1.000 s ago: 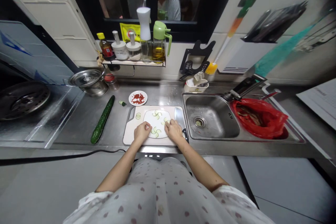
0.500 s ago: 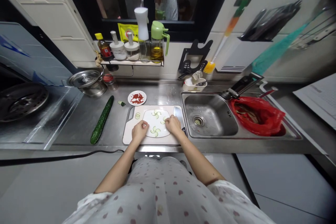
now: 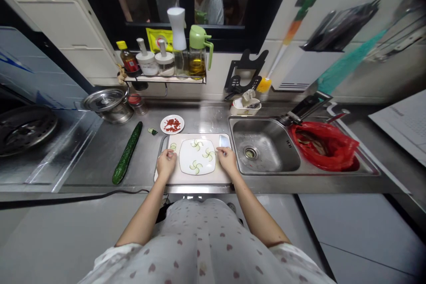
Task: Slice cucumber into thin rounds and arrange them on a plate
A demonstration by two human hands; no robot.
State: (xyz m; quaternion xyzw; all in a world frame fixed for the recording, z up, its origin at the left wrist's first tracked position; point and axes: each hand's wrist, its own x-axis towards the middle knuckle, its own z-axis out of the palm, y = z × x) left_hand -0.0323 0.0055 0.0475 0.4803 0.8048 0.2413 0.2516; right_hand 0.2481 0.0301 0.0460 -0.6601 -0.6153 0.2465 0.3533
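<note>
A white squarish plate (image 3: 197, 156) lies on a pale cutting board (image 3: 186, 179), with cucumber slices set in three pinwheel shapes on it. To the plate's left, my left hand (image 3: 166, 163) is over the board near a few cucumber rounds (image 3: 172, 146); its fingers are bent together, and what they hold, if anything, is too small to see. My right hand (image 3: 227, 159) is at the plate's right side, fingers apart, beside a knife blade (image 3: 224, 141) on the board. A round white dish (image 3: 172, 124) of chopped red bits stands behind the board.
A whole cucumber (image 3: 127, 153) and a cucumber end (image 3: 152, 131) lie at the left. Behind them stand a lidded pot (image 3: 109, 105) and a red-capped jar (image 3: 137, 104). Right of the board are a sink (image 3: 266, 146) and a red bag (image 3: 324, 146). A condiment rack (image 3: 166, 79) hangs behind.
Both hands have moved outward from the plate, the left to the left and the right to the right. The right-hand pinwheel of slices is now fully uncovered.
</note>
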